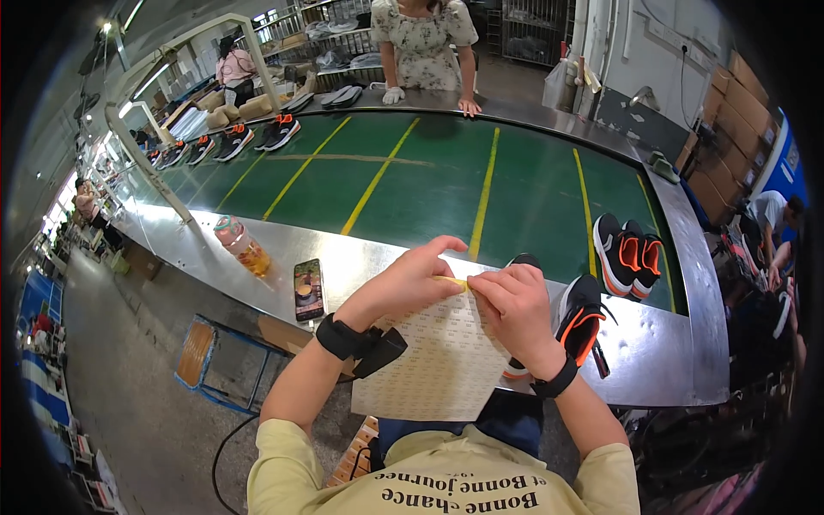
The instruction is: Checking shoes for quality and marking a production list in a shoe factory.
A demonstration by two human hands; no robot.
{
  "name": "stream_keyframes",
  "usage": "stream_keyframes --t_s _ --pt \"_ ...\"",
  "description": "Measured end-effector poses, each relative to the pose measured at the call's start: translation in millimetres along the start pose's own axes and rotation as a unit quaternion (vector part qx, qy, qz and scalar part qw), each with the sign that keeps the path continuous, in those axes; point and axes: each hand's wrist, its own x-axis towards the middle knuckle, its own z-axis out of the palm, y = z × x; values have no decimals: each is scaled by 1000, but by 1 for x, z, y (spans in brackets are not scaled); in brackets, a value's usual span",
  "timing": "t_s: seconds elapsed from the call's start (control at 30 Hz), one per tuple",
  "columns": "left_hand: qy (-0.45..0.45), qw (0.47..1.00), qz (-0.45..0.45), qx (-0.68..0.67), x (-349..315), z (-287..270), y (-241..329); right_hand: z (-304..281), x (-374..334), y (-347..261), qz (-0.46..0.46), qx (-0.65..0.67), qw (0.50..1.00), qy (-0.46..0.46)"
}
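While the right hand point(513, 300) pinches the sheet point(429, 369) by its top edge, right of the phone point(308, 290), the left hand point(410, 279) meets it there, grip unclear; a light, level hold should prevent creasing.

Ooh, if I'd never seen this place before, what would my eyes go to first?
Probably the big green belt with yellow stripes, stretching across the middle. Next, the pale sheet in front of the person, with the left hand and right hand at its upper end. Then the black shoes with bright orange linings, near the belt's right end.
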Motion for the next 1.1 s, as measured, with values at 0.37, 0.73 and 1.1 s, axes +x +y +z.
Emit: stream_keyframes --t_s 0.37,0.73,1.1 --pt "-67 991 -54 -98 4 22 -18 -21 -18 9 -14 10 998 -62" --pt "-22 980 -26 197 18 85 -64 -32 -57 54 500 146 793 -315" --pt "-43 968 -159 191 84 156 -78 29 -91 74 336 -153 858 -358"
